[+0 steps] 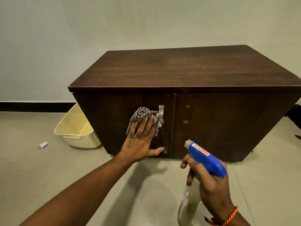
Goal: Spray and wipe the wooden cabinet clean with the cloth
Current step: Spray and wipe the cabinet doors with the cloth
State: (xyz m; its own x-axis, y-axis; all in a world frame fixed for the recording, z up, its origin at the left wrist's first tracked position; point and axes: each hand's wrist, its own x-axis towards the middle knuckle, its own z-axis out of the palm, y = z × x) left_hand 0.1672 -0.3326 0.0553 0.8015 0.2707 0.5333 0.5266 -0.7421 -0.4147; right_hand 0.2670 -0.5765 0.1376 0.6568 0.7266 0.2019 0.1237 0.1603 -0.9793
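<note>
Cabinet: I see the dark wooden cabinet [179, 70] filling the middle and right of the frame. It stands on the floor with both front doors closed.
Cloth: the grey checked cloth [143, 114] is bunched on the left door, just left of the frame's centre. Its right edge touches the handle.
Left hand: the left hand [140, 139] lies flat over the cloth's lower part, fingers straight and close together, pointing up and pressing it to the door. The thumb sticks out to the right, low on the panel.
Streaks: I make out faint pale streaks [164, 144] above the thumb, near the door's right edge.
Right hand: at lower right, the right hand [210, 185] has its fingers curled round the spray bottle's neck. I cannot tell whether a finger sits on the trigger.
Spray bottle: the spray bottle [205, 159] has a blue head, its pale nozzle aimed up-left at the doors. The clear body hangs toward the bottom edge, apart from the cabinet.
Handle: the metal handle [161, 111] stands upright beside the door gap.
Right door: two small round fittings [185, 122] sit near its left edge.
Wristband: an orange braided wristband [229, 216] circles the right wrist.
Basket: a cream perforated basket [76, 128] tilts against the cabinet's left side.
Paper scrap: a white paper scrap [43, 144] lies on the floor, left of the basket.
Floor: pale floor [48, 168] across the lower frame.
Wall: plain light wall [97, 30] above.
</note>
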